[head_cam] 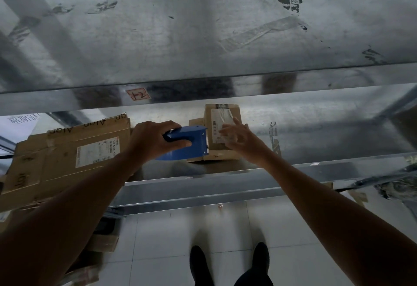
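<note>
Left hand: the left hand (153,137) comes in from the left, its grip clamped on the blue tape dispenser (189,144), thumb along the near side and fingers curled over the top.
Dispenser heading: its long axis runs left to right, and the toothed cutter end points right, straight at the box.
Box: the small cardboard box (222,114) sits on the middle metal shelf (316,132), long axis running front to back, away from the person, with a white shipping label (216,127) on top.
Gap: the cutter end is right at the box's left edge, touching it or just beside it; I can't tell which.
Right hand: the right hand (241,137) is the one actually on the box, grip apart and fingers spread over the label. It's blurred, so pressing or hovering is hard to call.
Key relation: the box lies to the right of the dispenser, so I'd say taping along the box means turning the dispenser to the box's long axis while the right hand steadies it.
Neighbour: a large cardboard box (67,150) lies on the same shelf, left of the left forearm.
</note>
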Motion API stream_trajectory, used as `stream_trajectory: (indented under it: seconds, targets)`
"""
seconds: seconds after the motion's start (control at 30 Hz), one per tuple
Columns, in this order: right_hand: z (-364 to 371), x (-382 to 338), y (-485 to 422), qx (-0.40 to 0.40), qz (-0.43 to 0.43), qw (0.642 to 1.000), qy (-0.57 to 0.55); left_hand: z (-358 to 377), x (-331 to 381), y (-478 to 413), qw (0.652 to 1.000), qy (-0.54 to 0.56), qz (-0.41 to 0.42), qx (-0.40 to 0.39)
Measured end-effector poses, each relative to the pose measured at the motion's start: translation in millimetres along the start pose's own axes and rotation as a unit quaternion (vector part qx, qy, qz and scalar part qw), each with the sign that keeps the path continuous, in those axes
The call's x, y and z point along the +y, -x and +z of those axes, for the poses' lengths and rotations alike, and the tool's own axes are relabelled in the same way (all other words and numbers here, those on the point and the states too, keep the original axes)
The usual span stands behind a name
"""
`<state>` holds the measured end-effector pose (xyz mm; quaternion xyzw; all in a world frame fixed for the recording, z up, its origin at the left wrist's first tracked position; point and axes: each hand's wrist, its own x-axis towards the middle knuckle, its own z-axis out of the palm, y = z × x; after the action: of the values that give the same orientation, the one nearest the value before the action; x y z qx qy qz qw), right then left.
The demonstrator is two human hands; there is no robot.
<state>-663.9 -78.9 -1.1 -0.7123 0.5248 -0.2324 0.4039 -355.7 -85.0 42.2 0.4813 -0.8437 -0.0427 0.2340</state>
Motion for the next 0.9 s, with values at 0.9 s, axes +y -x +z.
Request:
stream_trajectory:
  seconds: [0.9]
  targets:
    - [-18.4,-4.5,44.7,0.149,0.125,0.962,-0.189,-20.5,-1.5,-17.9,0.996,-0.017,0.02,-0.087]
